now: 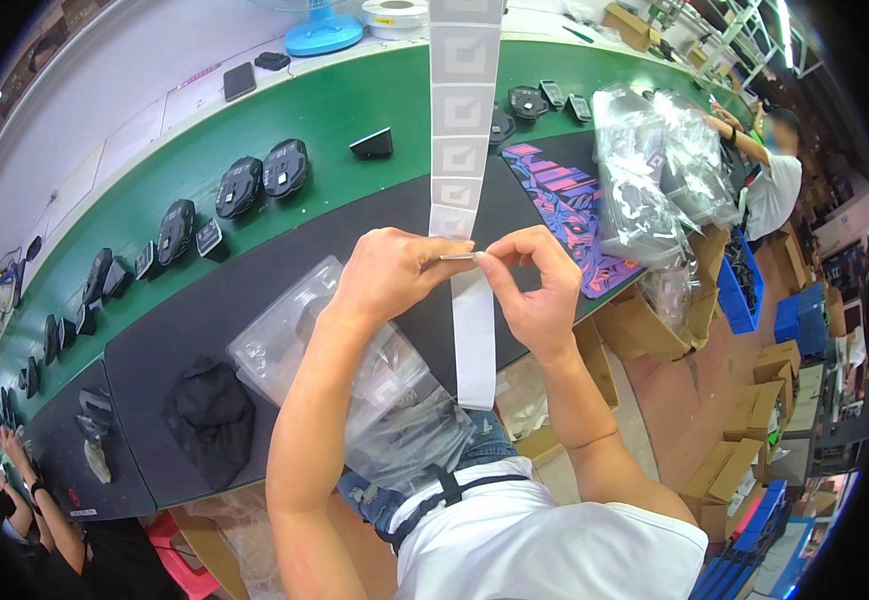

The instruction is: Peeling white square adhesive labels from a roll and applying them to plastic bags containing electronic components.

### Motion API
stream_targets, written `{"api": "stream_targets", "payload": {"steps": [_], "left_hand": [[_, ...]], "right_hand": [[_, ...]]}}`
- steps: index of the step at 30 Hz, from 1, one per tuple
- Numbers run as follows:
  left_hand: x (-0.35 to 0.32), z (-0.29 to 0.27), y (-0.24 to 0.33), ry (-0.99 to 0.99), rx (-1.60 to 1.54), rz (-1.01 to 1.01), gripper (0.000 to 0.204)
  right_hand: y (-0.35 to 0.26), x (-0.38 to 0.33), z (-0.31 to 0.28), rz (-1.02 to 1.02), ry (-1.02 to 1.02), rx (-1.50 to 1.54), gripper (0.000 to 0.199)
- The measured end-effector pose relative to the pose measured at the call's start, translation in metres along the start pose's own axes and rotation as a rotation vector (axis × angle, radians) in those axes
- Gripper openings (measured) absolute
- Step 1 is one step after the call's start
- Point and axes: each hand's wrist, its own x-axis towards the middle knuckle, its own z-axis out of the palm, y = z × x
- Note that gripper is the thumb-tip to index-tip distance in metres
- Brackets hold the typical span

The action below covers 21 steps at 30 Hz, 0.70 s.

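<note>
A long strip of square labels on white backing point(462, 110) hangs down from the top of the view to below my hands. My left hand point(394, 270) pinches the strip from the left. My right hand point(529, 285) pinches it from the right, fingertips meeting at a label edge. The bare backing tail point(474, 345) dangles under them. Clear plastic blister trays point(354, 370) lie stacked on the dark mat below my left forearm.
A green conveyor belt point(334, 110) carries several black computer mice point(239, 185). A black cloth point(209, 415) lies on the mat. A patterned mouse pad point(564, 205), a pile of clear bags point(654, 165), cardboard boxes, blue crates and other people at both ends surround me.
</note>
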Motion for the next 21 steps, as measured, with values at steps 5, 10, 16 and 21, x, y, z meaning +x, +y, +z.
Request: {"api": "stream_targets", "payload": {"steps": [5, 10, 16, 21], "left_hand": [[-0.001, -0.004, -0.004, -0.033, 0.061, 0.021, 0.059], [0.008, 0.003, -0.015, -0.002, 0.097, 0.077, 0.06], [0.006, 0.008, -0.019, 0.063, 0.12, 0.105, 0.058], [0.004, 0.012, -0.013, 0.06, 0.121, 0.099, 0.057]], "right_hand": [[-0.003, -0.01, -0.013, 0.016, 0.083, 0.142, 0.016], [-0.048, -0.053, -0.032, 0.38, -0.185, 0.721, 0.008], [-0.036, -0.106, -0.008, 0.599, -0.713, 0.496, 0.012], [-0.03, -0.116, -0.006, 0.808, -0.723, 0.475, 0.012]]}}
